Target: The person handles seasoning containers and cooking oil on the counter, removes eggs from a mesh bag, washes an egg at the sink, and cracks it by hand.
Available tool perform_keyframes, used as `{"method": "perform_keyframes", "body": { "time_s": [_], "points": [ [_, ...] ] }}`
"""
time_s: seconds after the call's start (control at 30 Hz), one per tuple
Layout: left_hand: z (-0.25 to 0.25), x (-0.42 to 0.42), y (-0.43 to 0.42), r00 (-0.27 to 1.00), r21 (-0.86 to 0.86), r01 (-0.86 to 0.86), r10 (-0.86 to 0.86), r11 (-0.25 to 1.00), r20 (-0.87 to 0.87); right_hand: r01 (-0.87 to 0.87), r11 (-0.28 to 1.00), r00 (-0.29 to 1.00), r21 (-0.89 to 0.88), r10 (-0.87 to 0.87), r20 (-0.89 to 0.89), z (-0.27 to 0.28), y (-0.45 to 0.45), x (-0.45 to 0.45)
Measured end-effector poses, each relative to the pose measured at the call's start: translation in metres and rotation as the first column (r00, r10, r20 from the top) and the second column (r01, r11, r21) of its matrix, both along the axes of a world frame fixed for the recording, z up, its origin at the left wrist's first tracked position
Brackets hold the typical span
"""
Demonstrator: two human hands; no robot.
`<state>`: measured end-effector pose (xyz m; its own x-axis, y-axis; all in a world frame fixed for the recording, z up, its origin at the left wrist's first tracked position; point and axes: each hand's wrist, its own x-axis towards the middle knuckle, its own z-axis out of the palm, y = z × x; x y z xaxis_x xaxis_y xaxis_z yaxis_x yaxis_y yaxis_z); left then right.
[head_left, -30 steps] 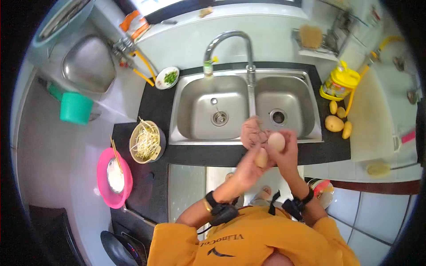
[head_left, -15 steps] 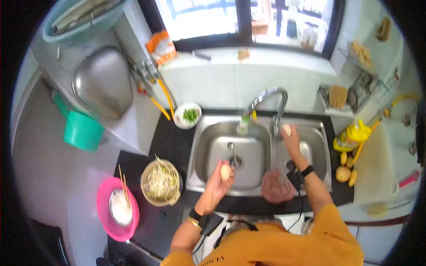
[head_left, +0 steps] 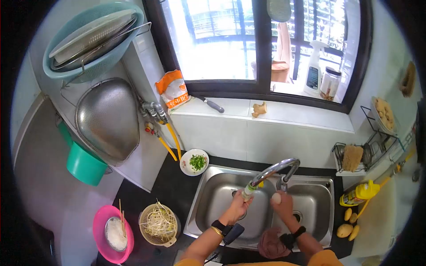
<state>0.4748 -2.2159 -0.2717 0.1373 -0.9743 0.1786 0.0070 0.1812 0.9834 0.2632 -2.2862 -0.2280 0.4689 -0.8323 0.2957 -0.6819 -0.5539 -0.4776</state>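
My left hand (head_left: 239, 206) is closed just below the outlet of the curved metal tap (head_left: 275, 166), its fingers at the pale green-and-white nozzle (head_left: 249, 190). The egg it held a moment ago is hidden from view here, and none shows loose in the sink. My right hand (head_left: 285, 207) is closed around a pale egg (head_left: 277, 198), close to the tap's base and handle. Both hands are over the double steel sink (head_left: 204, 195). A crumpled brownish-pink cloth (head_left: 271, 244) hangs at the sink's front edge, near my right wrist.
On the left counter are a pink basin (head_left: 100, 230) with a bowl and chopsticks, and a strainer (head_left: 171, 240) of bean sprouts. A bowl of chopped greens (head_left: 195, 162) stands behind. Right of the sink are a yellow bottle (head_left: 360, 193) and potatoes (head_left: 344, 230). A knife (head_left: 214, 105) lies on the sill.
My view has tilted up toward the window. My left hand has moved from the sink's front to the tap nozzle. My right hand, still with its egg, stays near the tap's base.
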Motion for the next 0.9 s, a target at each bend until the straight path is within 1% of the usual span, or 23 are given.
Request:
{"method": "perform_keyframes", "body": {
  "time_s": [0.03, 0.07, 0.1, 0.13, 0.17, 0.2, 0.23, 0.27, 0.3, 0.33, 0.37, 0.4, 0.47, 0.5, 0.53, 0.57, 0.6, 0.67, 0.7, 0.77, 0.8, 0.87, 0.9],
  "points": [
    [0.021, -0.012, 0.003, 0.99, -0.018, -0.14, 0.14, 0.99, -0.026, -0.068, 0.998, 0.989, 0.002, 0.067, 0.13, 0.002, 0.007, 0.01],
    [0.017, -0.005, 0.002, 0.989, -0.02, -0.144, 0.144, 0.989, -0.029, -0.133, 0.991, 0.957, -0.005, 0.13, 0.258, -0.001, 0.017, 0.021],
    [0.011, 0.006, 0.002, 0.886, 0.287, -0.021, 0.151, 0.958, -0.438, -0.227, 0.954, 0.899, 0.199, 0.126, 0.42, -0.01, 0.023, 0.04],
    [0.008, 0.016, 0.001, 0.621, 0.49, 0.224, 0.264, 0.842, -0.738, -0.338, 0.863, 0.819, 0.374, 0.074, 0.57, -0.024, 0.025, 0.061],
    [0.054, 0.005, 0.009, 0.677, 0.67, 0.027, 0.479, 0.742, -0.558, -0.59, 0.476, 0.672, 0.652, -0.159, 0.723, -0.036, 0.023, 0.081],
    [0.048, 0.011, 0.012, 0.583, 0.663, 0.001, 0.538, 0.749, -0.609, -0.791, -0.009, 0.547, 0.611, -0.455, 0.702, -0.042, 0.019, 0.096],
    [0.041, 0.019, 0.017, 0.489, 0.662, -0.015, 0.583, 0.749, -0.649, -0.765, 0.35, 0.563, 0.541, -0.046, 0.825, -0.024, 0.025, 0.108],
    [0.053, 0.027, 0.021, 0.402, 0.673, 0.003, 0.615, 0.74, -0.678, -0.716, 0.626, 0.614, 0.308, 0.356, 0.704, -0.007, 0.029, 0.118],
    [0.03, 0.057, 0.039, 0.275, 0.431, 0.222, 0.368, 0.875, -0.888, -0.691, 0.658, 0.622, 0.299, 0.331, 0.709, -0.007, 0.031, 0.125],
    [0.021, 0.06, 0.04, 0.297, 0.432, 0.249, 0.356, 0.867, -0.886, -0.784, 0.491, 0.51, 0.38, 0.16, 0.845, -0.011, 0.035, 0.131],
    [0.018, 0.062, 0.038, 0.427, 0.502, 0.118, 0.412, 0.857, -0.805, -0.872, 0.297, 0.395, 0.389, -0.041, 0.918, -0.01, 0.034, 0.132],
    [0.016, 0.062, 0.033, 0.531, 0.541, -0.029, 0.471, 0.841, -0.704, -0.868, 0.317, 0.388, 0.382, -0.046, 0.921, -0.008, 0.027, 0.13],
    [0.022, 0.052, 0.025, 0.542, 0.586, -0.009, 0.496, 0.81, -0.678, -0.7, 0.674, 0.641, 0.236, 0.448, 0.623, 0.001, 0.016, 0.121],
    [0.026, 0.047, 0.023, 0.545, 0.632, 0.001, 0.53, 0.775, -0.65, -0.69, 0.686, 0.645, 0.231, 0.438, 0.626, -0.008, 0.013, 0.113],
    [0.03, 0.041, 0.022, 0.56, 0.629, 0.013, 0.515, 0.778, -0.649, -0.71, 0.459, 0.656, 0.535, 0.155, 0.738, -0.026, 0.007, 0.1],
    [0.036, 0.035, 0.02, 0.487, 0.665, 0.106, 0.544, 0.74, -0.683, -0.708, 0.123, 0.68, 0.695, -0.146, 0.719, -0.026, -0.001, 0.087],
    [0.044, 0.03, 0.019, 0.413, 0.69, 0.202, 0.578, 0.695, -0.703, -0.711, 0.146, 0.67, 0.688, -0.156, 0.726, -0.025, -0.004, 0.073],
    [0.052, 0.023, 0.018, 0.509, 0.689, 0.243, 0.514, 0.683, -0.69, -0.343, 0.406, 0.917, 0.847, -0.052, 0.395, 0.001, 0.005, 0.043],
    [0.039, 0.025, 0.018, 0.516, 0.695, 0.302, 0.501, 0.653, -0.695, -0.338, 0.415, 0.914, 0.845, -0.07, 0.4, -0.001, 0.001, 0.03],
    [0.038, 0.017, 0.014, 0.528, 0.701, 0.365, 0.484, 0.613, -0.698, -0.348, 0.627, 0.938, 0.697, 0.243, 0.249, -0.013, -0.006, 0.006],
    [0.045, 0.01, 0.016, 0.628, 0.72, 0.303, 0.438, 0.624, -0.643, -0.343, 0.626, 0.939, 0.7, 0.236, 0.249, -0.028, -0.017, 0.0],
    [0.047, 0.002, 0.024, 0.757, 0.736, 0.203, 0.373, 0.645, -0.536, -0.411, 0.81, 0.903, 0.419, 0.298, 0.31, -0.069, -0.031, -0.004],
    [0.038, 0.002, 0.031, 0.789, 0.743, 0.163, 0.366, 0.649, -0.493, -0.439, 0.765, 0.896, 0.471, 0.333, 0.294, -0.059, -0.039, -0.01]
  ]
}}
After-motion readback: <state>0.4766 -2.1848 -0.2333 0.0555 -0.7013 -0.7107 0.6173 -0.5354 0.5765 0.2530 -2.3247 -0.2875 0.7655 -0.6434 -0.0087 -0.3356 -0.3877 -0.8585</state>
